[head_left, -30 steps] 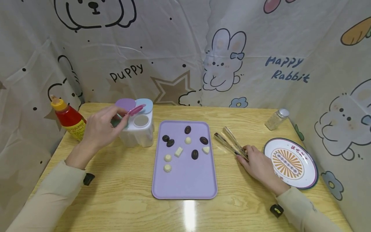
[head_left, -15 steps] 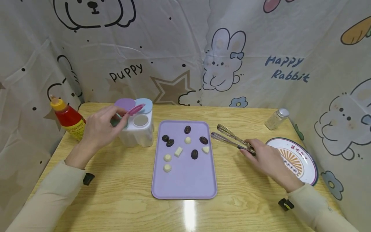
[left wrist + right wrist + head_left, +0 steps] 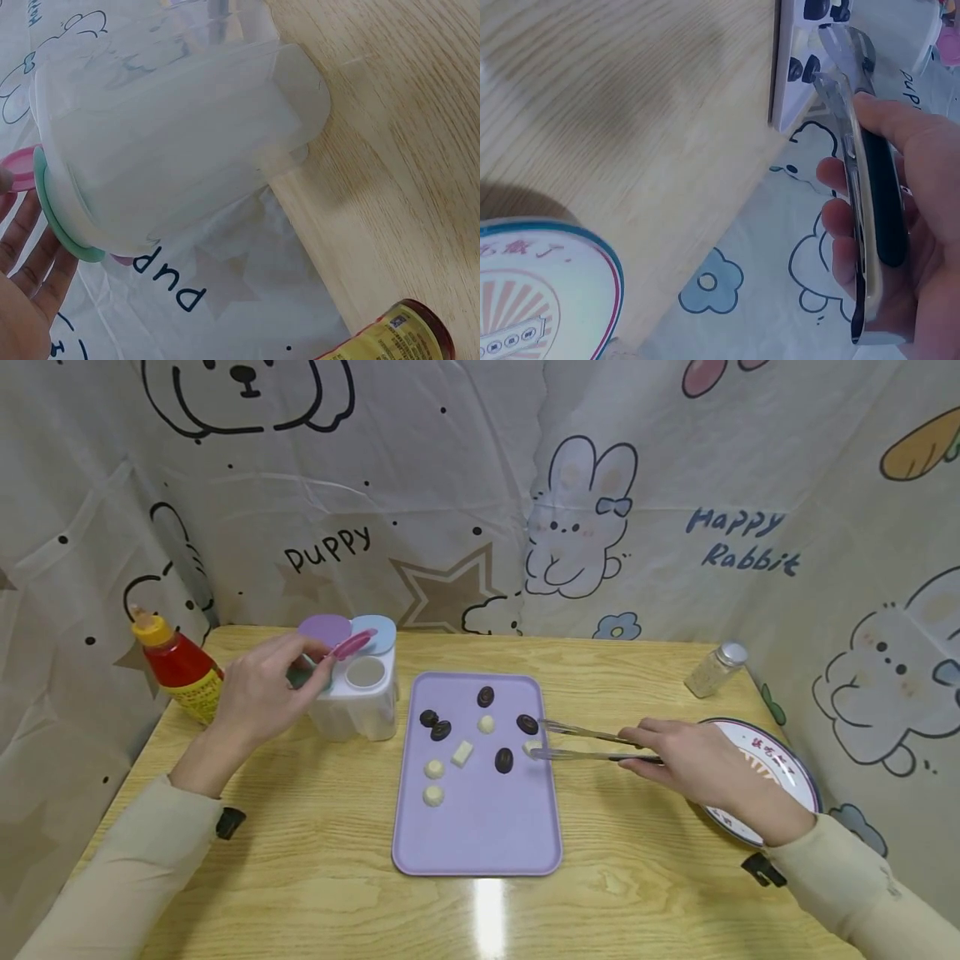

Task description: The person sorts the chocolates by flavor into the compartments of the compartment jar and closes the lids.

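Right hand (image 3: 693, 762) with tongs (image 3: 588, 756), wooden table (image 3: 322, 860), patterned cloth (image 3: 420, 468) behind

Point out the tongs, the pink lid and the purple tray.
Tongs (image 3: 883, 201), right wrist view, on the dark handle.
Pink lid (image 3: 353, 645), head view, on its tilted disc.
Purple tray (image 3: 478, 837), head view, on its bare near part.

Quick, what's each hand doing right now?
Left hand: closed, pinching the pink lid.
Right hand: closed, holding the metal tongs, whose tips are apart.

Cloth (image 3: 450, 468) reads "puppy", "Happy Rabbit"; plate (image 3: 791, 774) bears Chinese characters.
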`<state>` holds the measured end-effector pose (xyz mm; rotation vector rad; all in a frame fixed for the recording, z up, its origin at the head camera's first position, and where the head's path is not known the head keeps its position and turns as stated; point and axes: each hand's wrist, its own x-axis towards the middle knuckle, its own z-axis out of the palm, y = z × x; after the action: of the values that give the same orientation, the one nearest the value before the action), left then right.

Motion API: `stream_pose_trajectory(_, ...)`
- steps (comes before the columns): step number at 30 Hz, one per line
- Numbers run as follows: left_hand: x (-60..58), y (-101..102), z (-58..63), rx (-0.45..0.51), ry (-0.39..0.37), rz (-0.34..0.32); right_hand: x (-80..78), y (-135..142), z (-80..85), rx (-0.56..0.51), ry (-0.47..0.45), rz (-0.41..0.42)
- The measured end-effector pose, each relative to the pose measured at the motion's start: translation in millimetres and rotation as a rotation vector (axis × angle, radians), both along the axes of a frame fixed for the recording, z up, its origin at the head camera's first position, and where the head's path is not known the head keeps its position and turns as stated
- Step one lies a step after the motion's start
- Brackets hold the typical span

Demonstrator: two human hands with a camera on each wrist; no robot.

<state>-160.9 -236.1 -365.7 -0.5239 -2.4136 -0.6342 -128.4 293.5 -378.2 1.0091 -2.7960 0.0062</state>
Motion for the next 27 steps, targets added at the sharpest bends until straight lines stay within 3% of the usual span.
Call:
stream_pose_trajectory(15, -0.2, -1, -1.6, -0.007, 0.006, 0.010, -5.9, -14, -6.0, 0.084, 0.004, 0.074)
stream_pose_trajectory(27, 0.2, 0, -1.6, 0.004, -0.007, 0.007, -5.5, -12, -15.6, 0.042, 0.025, 0.129)
